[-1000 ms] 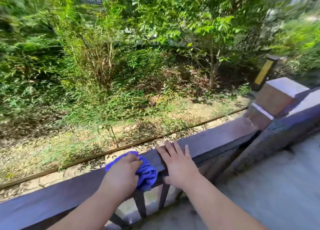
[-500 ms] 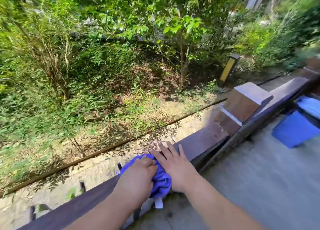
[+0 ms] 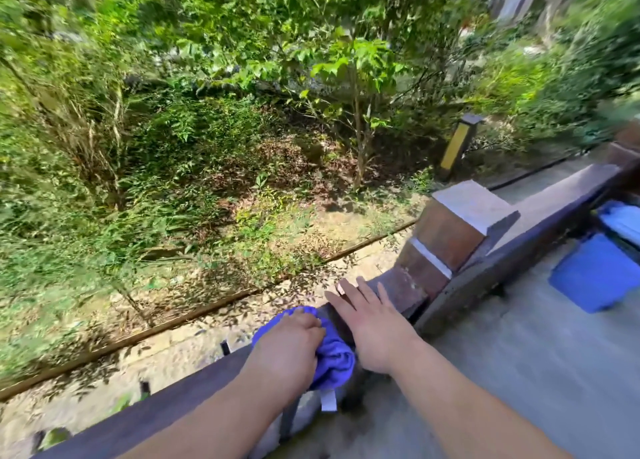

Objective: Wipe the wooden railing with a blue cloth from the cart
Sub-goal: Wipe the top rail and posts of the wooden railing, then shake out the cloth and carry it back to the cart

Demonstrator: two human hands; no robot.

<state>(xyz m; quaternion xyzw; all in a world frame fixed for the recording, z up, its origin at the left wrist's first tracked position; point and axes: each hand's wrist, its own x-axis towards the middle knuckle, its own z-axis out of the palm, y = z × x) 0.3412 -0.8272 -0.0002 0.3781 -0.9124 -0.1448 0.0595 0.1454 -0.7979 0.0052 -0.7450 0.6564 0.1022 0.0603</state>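
A dark brown wooden railing point(image 3: 166, 410) runs from the lower left up to the right. My left hand point(image 3: 287, 348) grips a bunched blue cloth point(image 3: 334, 358) and presses it onto the rail's top. A white tag hangs from the cloth. Just to the right, my right hand point(image 3: 372, 327) rests flat on the rail with straight fingers, touching the cloth's edge. A square wooden post point(image 3: 457, 226) stands on the rail line a little beyond my right hand.
Blue bins point(image 3: 595, 275) of the cart show at the right edge on the grey concrete floor point(image 3: 502, 372). Beyond the railing lie a stone path, weeds, shrubs and a yellow-faced garden lamp point(image 3: 457, 143).
Both hands and the cloth have slid right along the rail toward the post. The view has swung right, bringing the blue bins into sight.
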